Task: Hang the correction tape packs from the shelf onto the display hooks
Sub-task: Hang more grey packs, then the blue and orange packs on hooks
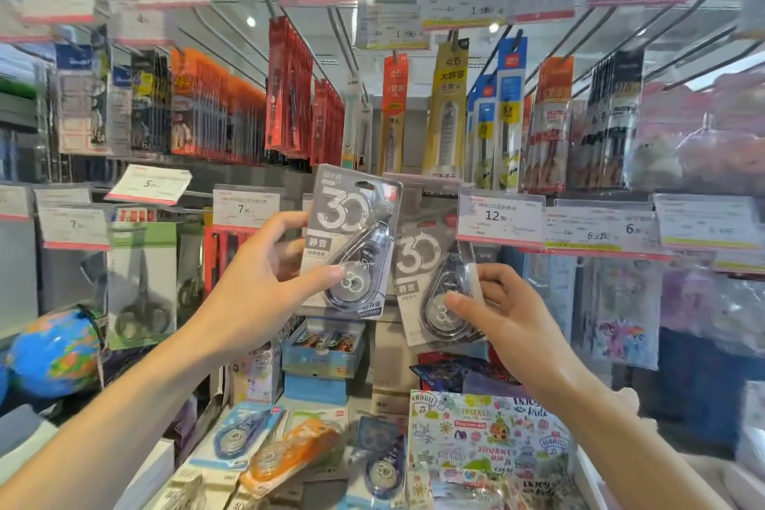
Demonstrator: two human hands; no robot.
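Correction tape pack [352, 244] in left hand [265, 277] hides its hook.

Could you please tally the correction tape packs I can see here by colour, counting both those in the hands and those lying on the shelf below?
Grey packs, one held in the left hand and one in the right hand: 2
Blue packs on the shelf: 2
Orange pack on the shelf: 1
Total: 5
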